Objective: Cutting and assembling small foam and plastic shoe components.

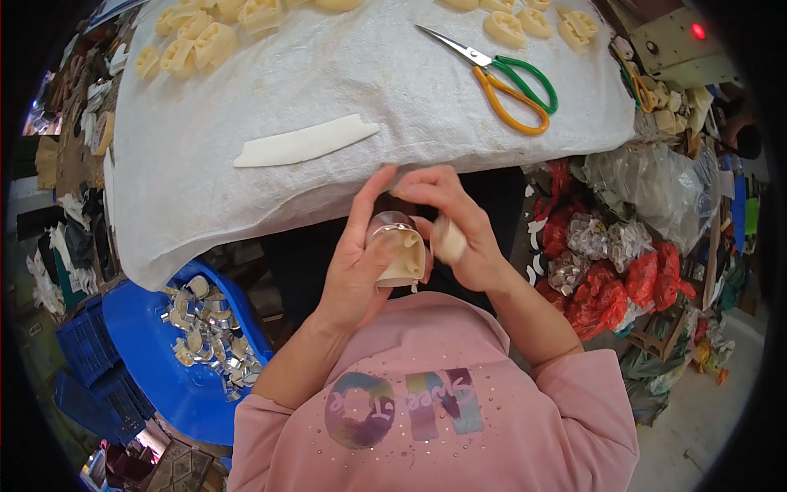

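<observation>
Standing at far left, blue crates: stacked beneath the work surface, out of the arms' way, it seems.
Blue basin: lower left of the frame, tucked by the left elbow, its high sides probably keeping that heap of silver-and-cream pieces together!
Cream pieces, upper left: bunched on the white sheet, well back, perhaps leaving its near part for handling.
White strip: lying flat and alone left of centre, close to the sheet's near edge, likely for an easy reach.
Left hand: and here's the grip! Thumb across the front, fingers wrapping the side, apparently to steady the load.
Silver-banded piece: mid-frame, in that left hand, raised before the pink shirt, hollow cream side showing.
Right hand: curled in close, index finger stretching toward the left one; a small cream object blurs against it, and whether it's pinched, I can't tell.
Scissors: upper right of centre, blades slightly parted, orange and green handles angled toward the right hand, presumably for quick pickup.
Red bags: right side, crowded beside clear plastic, off the sheet.
</observation>
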### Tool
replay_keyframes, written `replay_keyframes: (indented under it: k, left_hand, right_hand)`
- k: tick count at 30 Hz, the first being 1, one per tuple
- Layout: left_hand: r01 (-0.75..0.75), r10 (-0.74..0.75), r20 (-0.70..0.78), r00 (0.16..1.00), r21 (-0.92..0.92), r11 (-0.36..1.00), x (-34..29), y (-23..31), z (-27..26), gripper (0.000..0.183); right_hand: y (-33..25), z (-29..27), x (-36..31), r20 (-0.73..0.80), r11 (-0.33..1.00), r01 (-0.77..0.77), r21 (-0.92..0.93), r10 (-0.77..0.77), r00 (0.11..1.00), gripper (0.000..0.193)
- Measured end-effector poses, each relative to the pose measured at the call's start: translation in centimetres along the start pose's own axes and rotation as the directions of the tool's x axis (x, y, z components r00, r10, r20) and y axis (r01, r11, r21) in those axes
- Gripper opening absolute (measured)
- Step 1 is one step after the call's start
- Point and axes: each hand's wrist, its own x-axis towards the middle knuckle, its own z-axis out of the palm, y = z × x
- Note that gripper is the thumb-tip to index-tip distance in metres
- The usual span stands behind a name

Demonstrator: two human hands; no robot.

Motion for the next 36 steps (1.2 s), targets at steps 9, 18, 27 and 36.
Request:
replay_keyframes:
  k: [9,18,27,36]
  left_hand:
    - [-0.104,0.103,0.017,0.995,0.022,0.994,0.7,-1.1,0.3,0.069]
    - [-0.197,0.227,-0.139,0.964,0.2,0.96,0.7,-0.7,1.3,0.052]
    - [-0.268,0.28,-0.224,0.934,0.08,0.96,1.0,0.0,0.6,0.042]
    - [-0.338,0.343,-0.159,0.926,0.058,0.939,0.4,-1.6,0.2,0.036]
  right_hand:
    - [0.8,0.7,1.9,0.175,0.81,-0.144,0.568,0.052,0.983,0.012]
    - [0.9,2.3,-0.2,0.047,0.991,-0.021,0.135,0.014,0.999,0.027]
    - [0.4,3.6,-1.0,0.003,0.982,-0.012,0.19,0.012,1.0,0.046]
    - [0.6,3.6,-1.0,-0.092,0.978,0.198,-0.064,-0.203,0.975,0.039]
